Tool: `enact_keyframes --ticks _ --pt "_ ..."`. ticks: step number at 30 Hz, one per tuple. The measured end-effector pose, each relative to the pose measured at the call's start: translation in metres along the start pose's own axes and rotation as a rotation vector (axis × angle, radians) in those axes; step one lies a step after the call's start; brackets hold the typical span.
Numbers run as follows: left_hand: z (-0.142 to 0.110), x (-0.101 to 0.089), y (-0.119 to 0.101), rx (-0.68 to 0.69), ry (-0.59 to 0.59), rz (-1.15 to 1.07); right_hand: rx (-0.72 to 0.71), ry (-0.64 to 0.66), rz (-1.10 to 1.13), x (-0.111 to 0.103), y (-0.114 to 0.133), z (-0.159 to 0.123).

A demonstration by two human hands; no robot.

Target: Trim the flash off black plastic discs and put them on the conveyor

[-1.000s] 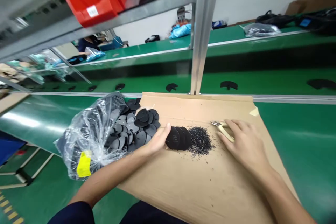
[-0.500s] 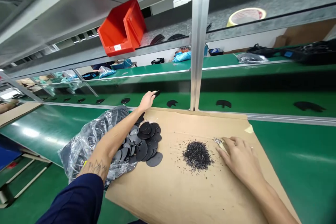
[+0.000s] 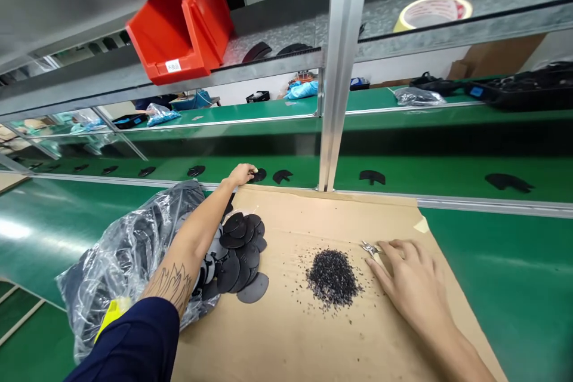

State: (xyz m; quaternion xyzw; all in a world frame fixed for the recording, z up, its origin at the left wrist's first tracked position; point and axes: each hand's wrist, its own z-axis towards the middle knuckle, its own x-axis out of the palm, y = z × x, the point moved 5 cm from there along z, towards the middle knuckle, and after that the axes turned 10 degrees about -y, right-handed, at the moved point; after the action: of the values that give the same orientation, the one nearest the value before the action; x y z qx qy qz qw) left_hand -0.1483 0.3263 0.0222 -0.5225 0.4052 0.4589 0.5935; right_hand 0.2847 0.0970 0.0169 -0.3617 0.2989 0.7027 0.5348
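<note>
Stretched out over the far green strip, my left hand (image 3: 242,174) is closed at the edge of a round black plastic disc (image 3: 259,176), which is at or just above the green surface. Between my right hand (image 3: 409,274) and the cardboard lies a small pair of nippers (image 3: 370,249); my fingers are curled round its handles and the metal jaws point left. Left of the jaws is a heap of tiny black bits (image 3: 333,277). Under my left forearm, a pile of black discs (image 3: 242,253) spills from a clear plastic bag (image 3: 129,262).
A cardboard sheet (image 3: 286,334) covers the green bench. Black notched pieces (image 3: 372,177) are spaced along the far strip. A metal post (image 3: 342,71) rises behind the cardboard. Overhead, the shelf carries a red bin (image 3: 183,30) and a tape roll (image 3: 432,14).
My left hand has lowered the disc onto or close to the green strip, beside a notched piece. My right hand keeps the nippers in nearly the same place. The view has shifted slightly.
</note>
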Motion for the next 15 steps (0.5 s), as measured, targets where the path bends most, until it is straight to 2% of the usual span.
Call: enact_keyframes --ticks 4,7,9,12,15 --pt "0.005 -0.003 0.006 -0.017 0.032 0.035 -0.004 -0.002 0.014 0.001 -0.001 0.0" --pt "0.006 -0.01 -0.003 0.006 0.02 0.037 -0.008 -0.009 0.024 0.0 -0.001 0.0" --pt "0.004 -0.008 -0.021 0.055 0.01 0.008 -0.017 -0.01 0.043 0.0 0.0 0.0" --pt "-0.004 0.003 -0.061 0.169 0.008 -0.08 -0.025 -0.019 0.105 0.0 0.002 0.002" --pt "-0.015 0.008 -0.1 0.247 -0.004 -0.174 -0.05 -0.101 0.18 -0.006 0.007 0.005"
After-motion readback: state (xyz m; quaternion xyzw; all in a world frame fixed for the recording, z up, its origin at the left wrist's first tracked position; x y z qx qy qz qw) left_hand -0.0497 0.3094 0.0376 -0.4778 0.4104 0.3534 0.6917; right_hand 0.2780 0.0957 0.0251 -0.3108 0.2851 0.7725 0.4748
